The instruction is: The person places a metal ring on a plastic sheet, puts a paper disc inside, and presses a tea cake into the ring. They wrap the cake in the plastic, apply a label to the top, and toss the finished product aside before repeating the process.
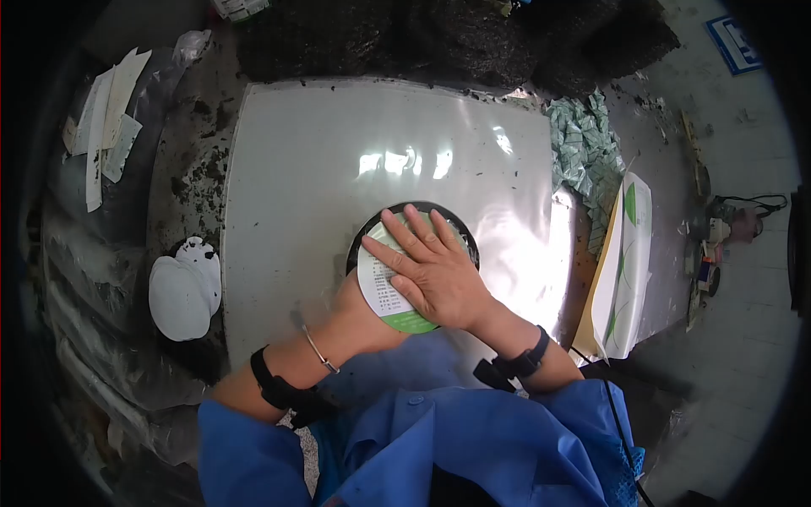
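Observation:
A round label (387, 283), white with printed text and a green edge, lies over a round dark-rimmed container (356, 245) at the near middle of the work surface. My right hand (435, 275) rests flat on the label, fingers spread and pointing away from me. From the left, my left hand (363, 313) reaches to the container's near side, partly under the label. The label and my right hand cover its fingers, so its grip is hidden. The container's contents are mostly covered too.
The pale shiny work surface (296, 160) has a heap of dark material (473, 42) behind it. White round discs (184, 296) are stacked at the left, near paper strips (110, 127). Crumpled green-patterned packets (583, 148) and white-and-green sheets (629, 262) lie at the right.

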The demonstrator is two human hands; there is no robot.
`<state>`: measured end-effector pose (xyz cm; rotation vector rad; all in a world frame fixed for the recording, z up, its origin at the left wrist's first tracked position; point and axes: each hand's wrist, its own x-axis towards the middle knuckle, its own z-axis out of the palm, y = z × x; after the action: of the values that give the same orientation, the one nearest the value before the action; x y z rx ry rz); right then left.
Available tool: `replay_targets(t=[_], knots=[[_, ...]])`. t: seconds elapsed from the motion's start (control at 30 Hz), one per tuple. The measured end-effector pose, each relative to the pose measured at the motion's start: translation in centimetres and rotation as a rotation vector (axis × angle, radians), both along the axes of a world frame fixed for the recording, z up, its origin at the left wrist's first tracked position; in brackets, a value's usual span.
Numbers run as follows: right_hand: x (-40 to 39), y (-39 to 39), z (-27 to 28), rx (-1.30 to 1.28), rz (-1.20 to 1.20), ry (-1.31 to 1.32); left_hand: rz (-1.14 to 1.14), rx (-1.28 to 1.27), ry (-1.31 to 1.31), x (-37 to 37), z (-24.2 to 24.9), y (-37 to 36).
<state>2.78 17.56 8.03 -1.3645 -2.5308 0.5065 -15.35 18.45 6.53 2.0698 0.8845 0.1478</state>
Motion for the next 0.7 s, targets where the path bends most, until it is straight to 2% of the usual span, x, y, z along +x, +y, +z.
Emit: replay_targets(t=[0.03, 0.07, 0.1, 0.17, 0.2, 0.27, 0.33, 0.4, 0.43, 0.5, 0.53, 0.57, 0.6, 0.63, 0.67, 0.7], knots=[[-0.2, 0.2, -1.3, -0.003, 0.051, -0.078, -0.057, -0.233, 0.048, -0.9, 0.2, 0.0], [-0.1, 0.4, -1.3, -0.016, 0.079, -0.079, -0.147, 0.246, -0.04, -2.7, 0.5, -1.4], [-0.1, 0.3, -1.2, -0.024, 0.078, -0.068, -0.116, 0.226, -0.032, -4.7, 1.6, -3.3], [-0.4, 0.2, -0.8, -0.03, 0.079, -0.035, -0.255, 0.33, 0.095, -7.6, 5.2, -5.4], [-0.9, 0.3, -0.4, -0.011, 0.056, -0.048, -0.257, 0.332, 0.115, -8.3, 5.3, -4.7], [-1.8, -0.1, -0.1, 0.051, 0.025, -0.051, 0.488, -0.224, -0.411, -9.1, 4.6, -2.7], [-3.4, -2.0, -0.7, 0.038, 0.049, -0.053, 0.765, 0.164, -0.499, -3.6, -2.7, 0.8], [-2.6, -4.1, -0.9, 0.011, 0.073, -0.088, 0.441, -0.366, -0.752, -1.5, -4.9, 2.8], [-2.1, -4.2, -0.7, 0.042, 0.06, -0.104, 0.416, -0.345, -0.77, -0.9, -5.0, 4.0], [-1.1, -7.0, -0.3, -0.021, 0.032, -0.102, 0.322, -0.583, -0.811, 0.8, -5.1, 3.4], [-0.8, -7.5, -0.6, 0.007, -0.019, -0.06, 0.319, -0.475, -0.788, 1.7, -4.3, 3.1], [-0.4, -7.5, -1.3, 0.047, -0.044, -0.074, 0.252, -0.414, -0.78, 2.7, -1.7, 2.3], [0.1, -7.3, -2.3, 0.042, -0.039, 0.028, 0.19, -0.346, -0.773, 4.0, 1.4, 0.4], [0.2, -7.8, -2.5, 0.018, -0.036, 0.134, -0.068, -0.044, -0.815, 6.4, 3.6, -2.3], [-0.6, -7.9, -0.3, 0.028, -0.036, 0.0, -0.337, -0.124, -0.919, 8.2, 6.4, -7.0], [0.0, -8.5, 0.4, -0.035, -0.065, 0.094, -0.373, -0.132, -0.914, 7.7, 6.6, -7.7]])
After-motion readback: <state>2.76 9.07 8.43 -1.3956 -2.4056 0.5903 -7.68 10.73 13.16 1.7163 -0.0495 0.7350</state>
